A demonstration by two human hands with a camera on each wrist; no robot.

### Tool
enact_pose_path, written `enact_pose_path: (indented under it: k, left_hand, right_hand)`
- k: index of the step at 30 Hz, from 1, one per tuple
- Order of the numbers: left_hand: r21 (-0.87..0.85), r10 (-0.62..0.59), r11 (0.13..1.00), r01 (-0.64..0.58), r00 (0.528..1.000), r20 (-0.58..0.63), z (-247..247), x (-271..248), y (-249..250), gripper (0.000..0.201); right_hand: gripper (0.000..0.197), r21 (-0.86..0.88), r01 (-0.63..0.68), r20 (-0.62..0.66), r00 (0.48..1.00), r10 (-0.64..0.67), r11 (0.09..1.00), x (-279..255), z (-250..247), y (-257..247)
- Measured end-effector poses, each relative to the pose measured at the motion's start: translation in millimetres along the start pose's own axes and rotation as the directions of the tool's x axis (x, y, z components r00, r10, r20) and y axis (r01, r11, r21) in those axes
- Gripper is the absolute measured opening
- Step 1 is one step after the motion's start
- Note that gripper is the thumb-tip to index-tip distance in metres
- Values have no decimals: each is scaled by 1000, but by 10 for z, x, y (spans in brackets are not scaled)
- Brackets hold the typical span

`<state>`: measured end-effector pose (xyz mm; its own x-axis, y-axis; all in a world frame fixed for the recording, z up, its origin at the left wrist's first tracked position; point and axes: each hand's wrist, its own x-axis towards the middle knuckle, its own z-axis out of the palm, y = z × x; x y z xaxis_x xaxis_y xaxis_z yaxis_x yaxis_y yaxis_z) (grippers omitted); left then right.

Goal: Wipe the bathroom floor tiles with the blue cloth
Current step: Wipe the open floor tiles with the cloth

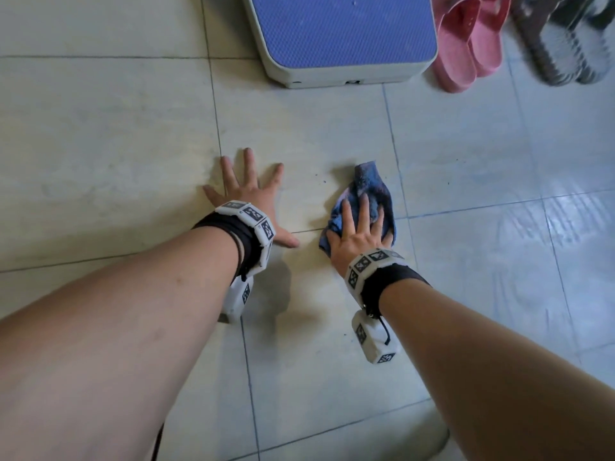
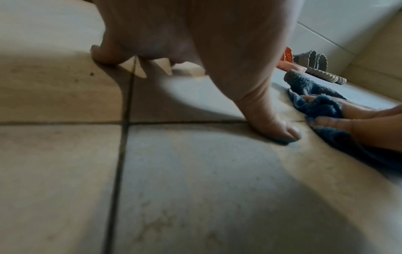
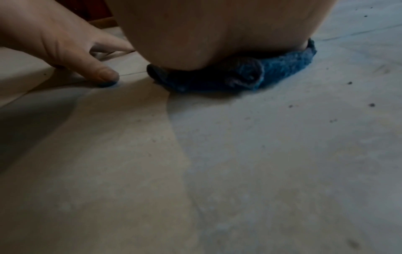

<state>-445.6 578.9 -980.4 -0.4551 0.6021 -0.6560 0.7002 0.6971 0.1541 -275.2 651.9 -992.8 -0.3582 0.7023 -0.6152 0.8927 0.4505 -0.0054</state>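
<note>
Head view: the blue cloth (image 1: 362, 201) is seen bunched up on the pale floor tiles (image 1: 466, 154), near the middle. It is pressed down by the right hand (image 1: 357, 232), which is laid flat on top with its fingers straight and a little spread. One end of the cloth is left sticking out past the fingertips. The left hand (image 1: 249, 197) is laid flat on the bare tile just beside the cloth, with fingers spread wide and nothing held. The thumb of this hand is pointed toward the cloth, but the cloth is not touched by it.

From the left wrist view, the cloth (image 2: 322, 103) is seen folded up around the fingers of the right hand (image 2: 356, 118). From the right wrist view, the cloth (image 3: 272, 72) is squashed under the palm.

Farther off, a blue and white step stool (image 1: 339, 31) is stood on the floor. Pink slippers (image 1: 466, 44) are placed beside it. Small dark specks are scattered on the tiles.
</note>
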Motion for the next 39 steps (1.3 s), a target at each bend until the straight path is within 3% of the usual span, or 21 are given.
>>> enact_pose_path:
  k: [11, 16, 22, 27, 31, 34, 37, 39]
  left_hand:
    - [8, 39, 999, -39, 999, -18, -35, 31, -138, 129]
    - [-19, -41, 999, 40, 998, -42, -4, -87, -584, 123]
    - [-64, -89, 994, 86, 995, -50, 21, -182, -690, 122]
    - [-68, -97, 993, 93, 994, -44, 15, -175, -674, 123]
    - [-86, -121, 989, 121, 993, -2, -4, -166, -594, 122]
    - [-118, -153, 981, 153, 988, 8, 8, -133, -393, 123]
    - [-144, -157, 978, 154, 988, -6, 21, -109, -280, 122]
    - [-145, -152, 978, 149, 988, -14, 28, -110, -292, 121]
  right_hand:
    - [65, -1, 54, -65, 996, -54, 999, -21, 76, 3]
    - [64, -119, 322, -21, 945, -326, 939, -257, 211, -250]
    - [65, -188, 483, 0, 871, -492, 855, -77, 63, -706]
    - [66, -95, 432, -71, 896, -439, 897, 338, -198, -688]
    - [68, 24, 233, -152, 962, -227, 972, 511, -284, -181]
    - [64, 62, 76, -174, 983, -64, 995, 483, -292, 248]
    - [61, 132, -24, -186, 981, 49, 991, 391, -236, 283]
    - [62, 155, -30, -178, 982, 58, 987, 308, -160, 164]
